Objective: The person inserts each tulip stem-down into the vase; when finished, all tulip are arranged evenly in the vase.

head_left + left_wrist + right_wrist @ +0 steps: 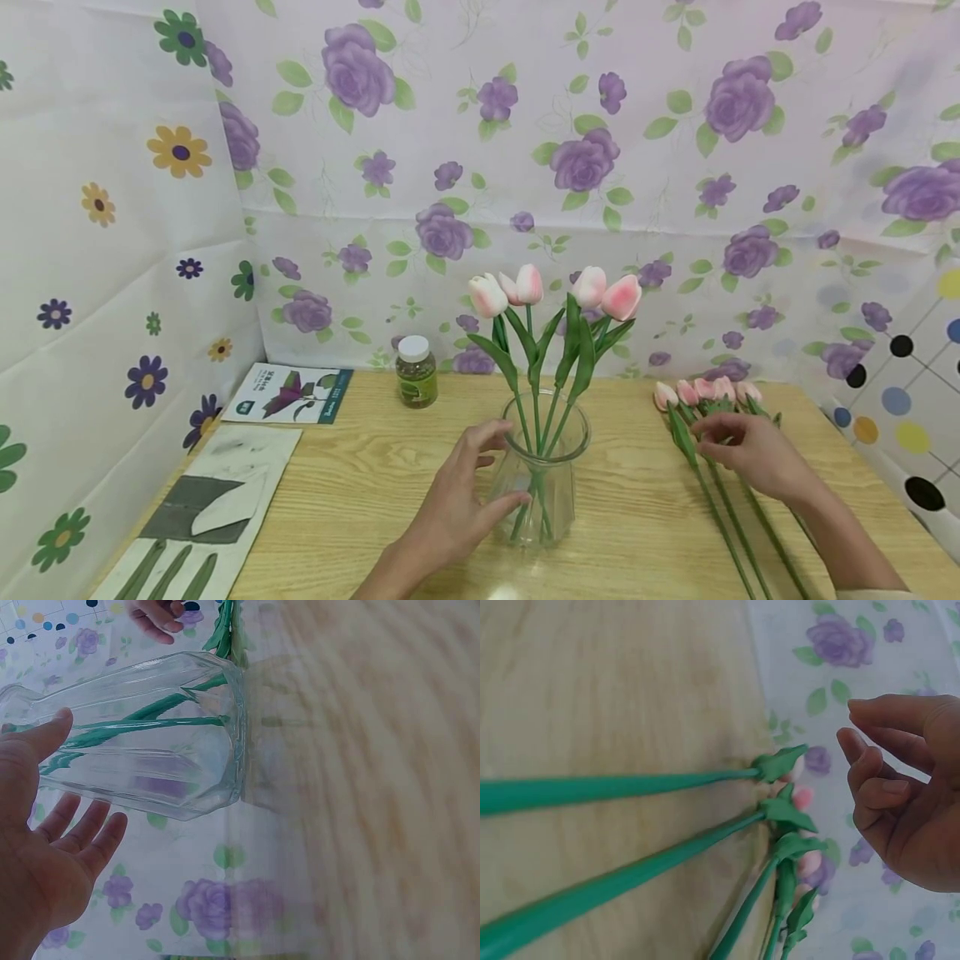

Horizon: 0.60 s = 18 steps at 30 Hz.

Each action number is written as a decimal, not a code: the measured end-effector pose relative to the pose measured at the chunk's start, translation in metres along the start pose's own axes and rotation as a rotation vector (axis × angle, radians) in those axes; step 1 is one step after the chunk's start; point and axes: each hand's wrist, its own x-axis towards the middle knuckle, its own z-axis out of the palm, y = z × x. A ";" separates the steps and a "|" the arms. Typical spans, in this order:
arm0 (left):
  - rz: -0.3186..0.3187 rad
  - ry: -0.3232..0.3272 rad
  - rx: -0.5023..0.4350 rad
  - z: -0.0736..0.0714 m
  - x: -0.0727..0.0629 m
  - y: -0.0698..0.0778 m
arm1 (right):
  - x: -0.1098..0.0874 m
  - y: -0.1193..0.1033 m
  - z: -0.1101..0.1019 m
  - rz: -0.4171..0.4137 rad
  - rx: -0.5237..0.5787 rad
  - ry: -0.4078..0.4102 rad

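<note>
A clear glass vase (534, 500) stands upright on the table, holding several pink-and-white artificial tulips (592, 287) with green leaves. My left hand (457, 492) grips the vase loosely from its left side, index finger by the rim and thumb across the front. In the left wrist view, the thumb lies over the glass (142, 761), while the other visible fingers spread beside it. More tulips (705, 392) lie at the table's right, heads toward the back. Just above their leaves hovers my right hand (750, 454), its fingers loosely bent. The right wrist view shows nothing between those fingers.
Behind the vase, to the left, stands a white-lidded jar (416, 372). A printed booklet (288, 393) and a grey-and-white picture sheet (217, 500) lie along the left edge of the wooden table (360, 475). Flower-patterned cloth (480, 167) hangs behind.
</note>
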 end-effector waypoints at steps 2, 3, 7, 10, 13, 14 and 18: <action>-0.007 -0.002 -0.003 0.000 0.000 0.000 | 0.001 0.005 0.002 0.011 0.002 -0.022; -0.009 -0.003 -0.005 -0.001 0.000 0.000 | 0.001 0.008 0.003 0.016 0.000 -0.030; -0.022 -0.006 -0.011 0.000 0.001 0.001 | 0.001 0.018 0.005 0.038 -0.009 -0.047; -0.015 -0.002 -0.005 -0.001 0.001 0.001 | 0.000 0.023 0.006 0.041 -0.010 -0.066; -0.005 0.003 0.003 -0.001 0.001 0.001 | 0.000 0.028 0.007 0.039 -0.005 -0.091; -0.003 0.004 0.006 -0.001 0.001 0.001 | 0.000 0.029 0.007 0.038 -0.003 -0.097; 0.000 0.006 0.010 -0.001 0.000 0.001 | 0.000 0.033 0.008 0.037 -0.013 -0.116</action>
